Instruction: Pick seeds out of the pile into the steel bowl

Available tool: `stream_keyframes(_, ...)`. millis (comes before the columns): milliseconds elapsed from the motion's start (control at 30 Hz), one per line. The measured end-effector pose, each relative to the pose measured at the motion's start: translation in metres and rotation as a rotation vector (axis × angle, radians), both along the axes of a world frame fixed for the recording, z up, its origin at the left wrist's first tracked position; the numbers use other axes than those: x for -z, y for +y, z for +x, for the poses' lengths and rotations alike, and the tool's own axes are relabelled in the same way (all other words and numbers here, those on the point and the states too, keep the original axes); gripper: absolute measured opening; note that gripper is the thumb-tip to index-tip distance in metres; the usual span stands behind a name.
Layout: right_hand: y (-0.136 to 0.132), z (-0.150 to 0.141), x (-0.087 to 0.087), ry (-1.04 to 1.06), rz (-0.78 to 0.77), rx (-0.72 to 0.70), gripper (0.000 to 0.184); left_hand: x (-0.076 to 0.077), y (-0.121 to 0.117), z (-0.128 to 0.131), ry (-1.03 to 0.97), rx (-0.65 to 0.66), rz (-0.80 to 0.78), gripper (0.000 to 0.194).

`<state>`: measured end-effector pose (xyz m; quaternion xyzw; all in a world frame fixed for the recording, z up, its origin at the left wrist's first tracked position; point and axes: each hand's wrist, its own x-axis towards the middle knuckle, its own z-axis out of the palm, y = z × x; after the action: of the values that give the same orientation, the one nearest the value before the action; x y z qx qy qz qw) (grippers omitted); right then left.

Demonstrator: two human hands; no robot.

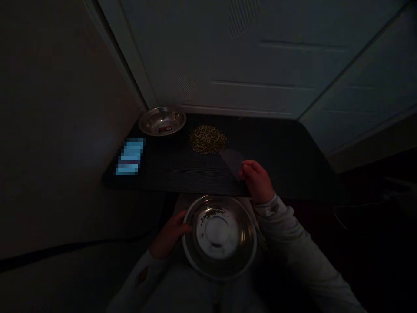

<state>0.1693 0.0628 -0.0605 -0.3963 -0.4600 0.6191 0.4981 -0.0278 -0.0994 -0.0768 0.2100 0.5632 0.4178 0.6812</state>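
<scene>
My left hand point(171, 234) grips the left rim of a shiny metal bowl point(246, 248), its thumb over the edge. The bowl is held below the table's front edge, over my lap. A few small grains point(213, 213) lie inside it, toward the far side. Above the table, my right hand point(257, 179) pinches a thin translucent plastic sheet point(232, 161) by its near corner. The sheet's far tip points at a heap of small mixed grains or seeds point(207, 139) on the dark tabletop; whether it touches the heap I cannot tell.
A second metal bowl point(153, 122) with a dark label inside stands at the table's back left. A lit phone-like screen point(130, 156), pixelated, lies at the left edge. Behind the dark table point(286, 148) rises a white panelled door point(260, 65). The room is dim.
</scene>
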Motion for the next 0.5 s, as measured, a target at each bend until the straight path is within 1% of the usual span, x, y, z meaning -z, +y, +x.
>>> stream_keyframes(67,-0.01,0.011,-0.004,0.027,-0.018,0.063,0.013,-0.003,-0.007,0.003,-0.007,0.024,0.031,0.037)
stream_keyframes(133,-0.023,0.024,-0.009,0.049,-0.044,0.118,0.014,-0.01,-0.014,0.006,-0.012,0.024,0.054,0.036)
stream_keyframes(200,-0.035,0.037,-0.013,0.073,-0.055,0.167,0.014,-0.019,-0.018,0.01,-0.015,-0.005,0.099,0.039)
stream_keyframes(267,-0.045,0.048,-0.016,0.117,-0.044,0.231,0.014,-0.03,-0.016,0.013,-0.012,-0.068,0.169,0.041)
stream_keyframes(333,-0.052,0.058,-0.018,0.175,-0.058,0.287,0.015,-0.039,-0.008,0.015,-0.002,-0.14,0.241,0.044)
stream_keyframes(400,-0.057,0.063,-0.018,0.238,-0.059,0.338,0.015,-0.046,0.006,0.018,0.023,-0.195,0.312,0.041)
stream_keyframes(500,-0.06,0.066,-0.015,0.236,-0.06,0.395,0.016,-0.052,0.031,0.025,0.078,-0.22,0.381,0.035)
